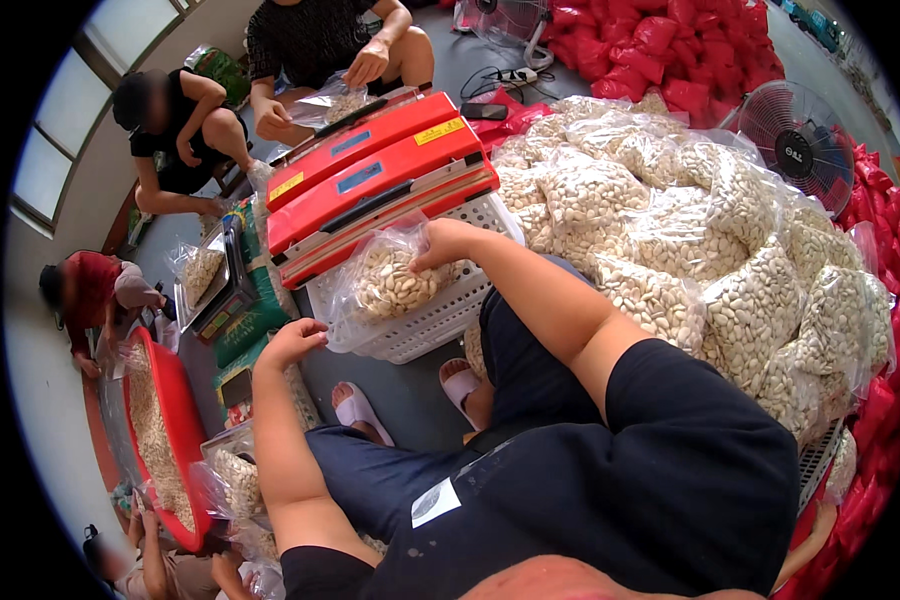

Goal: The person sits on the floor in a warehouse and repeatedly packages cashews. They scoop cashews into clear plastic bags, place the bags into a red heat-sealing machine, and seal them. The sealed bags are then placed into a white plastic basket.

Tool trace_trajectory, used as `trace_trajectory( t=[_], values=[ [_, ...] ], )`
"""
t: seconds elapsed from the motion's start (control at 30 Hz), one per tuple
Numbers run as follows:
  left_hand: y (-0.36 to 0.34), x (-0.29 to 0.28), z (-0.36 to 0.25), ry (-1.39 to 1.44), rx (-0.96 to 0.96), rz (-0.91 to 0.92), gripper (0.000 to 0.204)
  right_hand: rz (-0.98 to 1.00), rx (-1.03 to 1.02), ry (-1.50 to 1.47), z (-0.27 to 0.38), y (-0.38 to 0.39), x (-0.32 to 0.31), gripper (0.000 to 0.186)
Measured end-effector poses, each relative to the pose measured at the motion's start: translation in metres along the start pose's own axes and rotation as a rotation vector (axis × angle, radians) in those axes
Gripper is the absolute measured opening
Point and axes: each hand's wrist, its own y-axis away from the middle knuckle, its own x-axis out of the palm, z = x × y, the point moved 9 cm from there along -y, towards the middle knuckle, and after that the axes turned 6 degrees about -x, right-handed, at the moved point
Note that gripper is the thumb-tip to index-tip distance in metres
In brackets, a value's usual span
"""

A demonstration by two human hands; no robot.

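Observation:
My right hand (442, 246) pinches the upper right edge of a clear plastic bag (400, 285) filled with pale, flat seeds. The bag rests over the white plastic basket (420, 335), against the near side of a red bag sealer (370, 190). A second red sealer (340, 142) lies alongside, farther off. Left of the basket, my left hand (295, 343) hovers with its fingers extended and nothing in them. A small gap separates it from the bag.
Filled clear bags (670, 240) are heaped at my right. Beyond them are a black fan (794, 148) and red packages (660, 50). A weighing scale (220, 275) and red tub (175, 440) stand left. A co-worker (315, 50) handles a bag across from me; others sit leftward.

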Motion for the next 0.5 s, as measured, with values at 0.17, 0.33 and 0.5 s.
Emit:
trace_trajectory(
  t=[0.17, 0.33, 0.5],
  values=[
    [-0.003, -0.007, 0.005, -0.07, 0.052, 0.0, 0.03, -0.361, 0.042, -0.58, 0.041, 0.054, -0.007, 0.029],
    [-0.006, -0.017, 0.022, -0.052, -0.059, -0.027, 0.037, -0.459, 0.092, -1.451, 0.092, 0.15, -0.041, 0.034],
    [-0.022, -0.015, 0.011, -0.088, -0.032, -0.031, 0.036, -0.971, 0.04, -1.498, 0.056, 0.277, -0.131, 0.036]
  ],
)
